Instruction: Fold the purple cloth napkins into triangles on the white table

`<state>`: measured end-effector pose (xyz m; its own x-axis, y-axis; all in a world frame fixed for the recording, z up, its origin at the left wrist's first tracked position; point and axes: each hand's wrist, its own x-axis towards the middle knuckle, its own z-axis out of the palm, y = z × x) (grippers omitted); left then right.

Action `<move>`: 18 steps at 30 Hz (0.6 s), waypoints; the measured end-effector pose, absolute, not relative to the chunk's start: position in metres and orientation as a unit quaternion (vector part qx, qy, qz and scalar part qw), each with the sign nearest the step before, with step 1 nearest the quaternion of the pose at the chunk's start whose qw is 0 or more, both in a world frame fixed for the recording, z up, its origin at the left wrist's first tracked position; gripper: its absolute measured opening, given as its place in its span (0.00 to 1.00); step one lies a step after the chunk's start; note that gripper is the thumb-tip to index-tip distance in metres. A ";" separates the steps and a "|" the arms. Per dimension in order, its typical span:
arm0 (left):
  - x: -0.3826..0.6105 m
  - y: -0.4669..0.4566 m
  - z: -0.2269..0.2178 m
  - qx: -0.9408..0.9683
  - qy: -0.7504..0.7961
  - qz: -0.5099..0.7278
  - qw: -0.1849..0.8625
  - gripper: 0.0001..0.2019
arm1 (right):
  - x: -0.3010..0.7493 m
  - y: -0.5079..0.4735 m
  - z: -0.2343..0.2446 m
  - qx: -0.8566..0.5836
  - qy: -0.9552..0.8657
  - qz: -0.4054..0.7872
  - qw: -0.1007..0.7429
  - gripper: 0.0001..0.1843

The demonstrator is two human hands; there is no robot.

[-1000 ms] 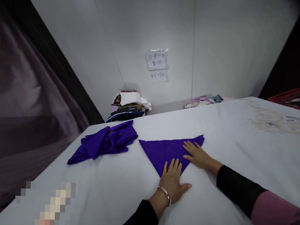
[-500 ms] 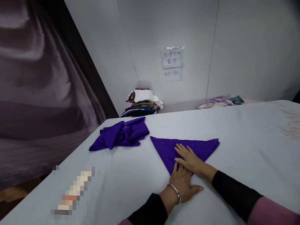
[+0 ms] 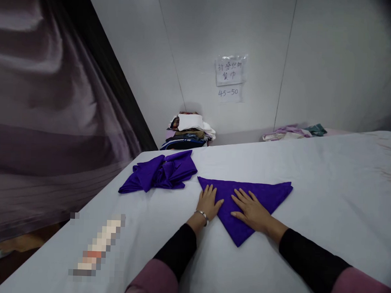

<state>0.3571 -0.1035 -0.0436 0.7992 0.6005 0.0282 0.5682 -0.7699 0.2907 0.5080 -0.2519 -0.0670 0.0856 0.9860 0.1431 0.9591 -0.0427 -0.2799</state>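
Note:
A purple cloth napkin (image 3: 264, 192) lies folded into a flat triangle on the white-covered table (image 3: 324, 219), its point toward me. My left hand (image 3: 209, 202) rests flat on the triangle's left edge, fingers stretched out, a silver bracelet on the wrist. My right hand (image 3: 250, 208) lies flat on the middle of the triangle, fingers spread. Both hands hold nothing. To the left, a second purple napkin (image 3: 161, 172) sits bunched and pleated on the table.
A stack of folded fabrics (image 3: 188, 131) stands at the far wall, more loose cloths (image 3: 292, 131) to its right. A paper sign (image 3: 230, 71) hangs on the white wall. A dark curtain (image 3: 49, 115) hangs at the left. A blurred patch (image 3: 97, 245) lies near the table's left edge.
My left hand has slid from the triangle's near tip up to its left edge. My right hand stays on the middle of the cloth. The view has shifted slightly.

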 end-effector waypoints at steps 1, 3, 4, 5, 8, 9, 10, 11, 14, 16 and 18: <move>0.360 -0.095 -0.045 0.939 0.314 0.047 0.131 0.31 | 0.508 -0.252 -0.067 -0.721 -0.675 0.043 0.151 0.37; 0.366 -0.080 -0.049 0.937 0.322 0.036 0.126 0.31 | 0.508 -0.252 -0.067 -0.721 -0.675 0.044 0.149 0.38; 0.369 -0.072 -0.050 0.936 0.329 0.031 0.122 0.30 | 0.508 -0.252 -0.067 -0.721 -0.676 0.044 0.149 0.38; 0.371 -0.064 -0.051 0.934 0.336 0.027 0.118 0.30 | 0.508 -0.252 -0.067 -0.720 -0.676 0.043 0.150 0.38; 0.376 -0.036 -0.053 0.927 0.356 0.025 0.113 0.29 | 0.509 -0.252 -0.068 -0.719 -0.676 0.042 0.153 0.38; 0.377 -0.027 -0.053 0.924 0.365 0.027 0.113 0.28 | 0.509 -0.252 -0.069 -0.719 -0.676 0.043 0.154 0.38; 0.377 -0.018 -0.052 0.920 0.374 0.030 0.114 0.28 | 0.509 -0.252 -0.069 -0.720 -0.676 0.045 0.154 0.38; 0.378 -0.010 -0.052 0.915 0.384 0.036 0.114 0.27 | 0.509 -0.251 -0.069 -0.720 -0.675 0.048 0.153 0.38; 0.378 0.009 -0.048 0.899 0.418 0.069 0.113 0.23 | 0.510 -0.252 -0.068 -0.720 -0.675 0.056 0.151 0.38; 0.379 0.014 -0.046 0.888 0.434 0.099 0.113 0.20 | 0.510 -0.252 -0.068 -0.719 -0.675 0.056 0.154 0.38; 0.380 0.013 -0.045 0.884 0.435 0.129 0.116 0.18 | 0.509 -0.252 -0.069 -0.718 -0.675 0.055 0.159 0.37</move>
